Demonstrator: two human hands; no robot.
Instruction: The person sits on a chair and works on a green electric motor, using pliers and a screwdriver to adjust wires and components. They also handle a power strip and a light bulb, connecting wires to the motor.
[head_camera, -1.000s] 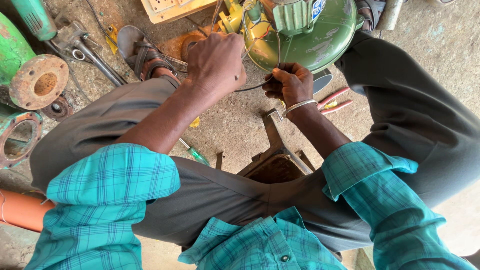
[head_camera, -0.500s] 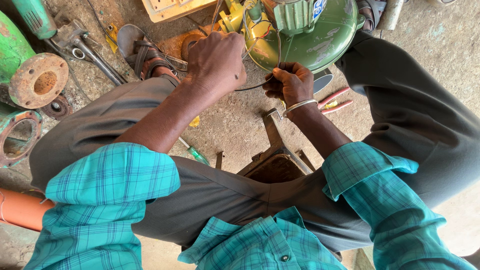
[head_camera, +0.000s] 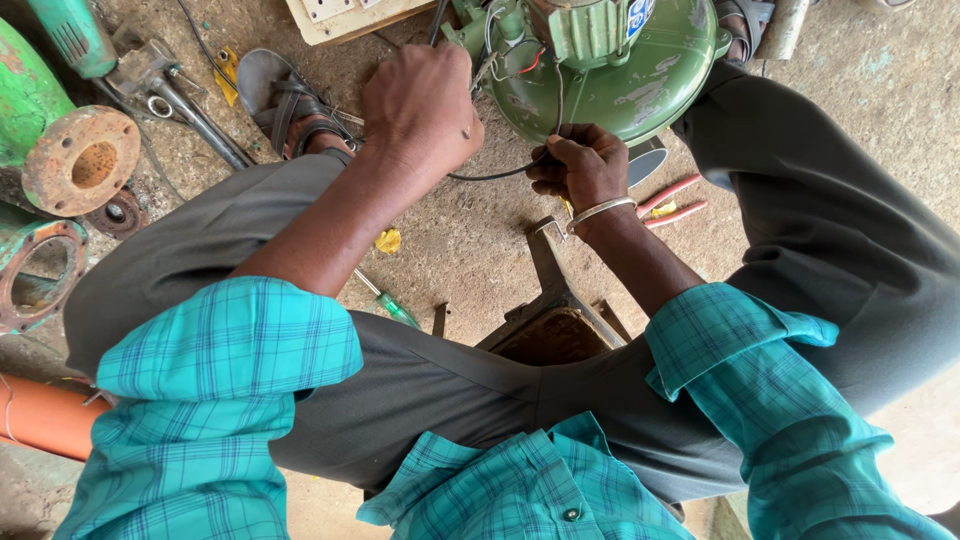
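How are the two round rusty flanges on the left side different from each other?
The upper flange is a solid rusty-orange disc with a small centre hole, fully in view on a green pipe. The lower flange is a thinner ring with a wide opening, cut off by the picture's edge. Both are round, rusty and have bolt holes.

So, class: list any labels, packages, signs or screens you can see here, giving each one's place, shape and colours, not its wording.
Label: on the green motor housing, top centre, just above the right hand; small blue patch with white marks, partly cut off.
No packages, signs or screens show.
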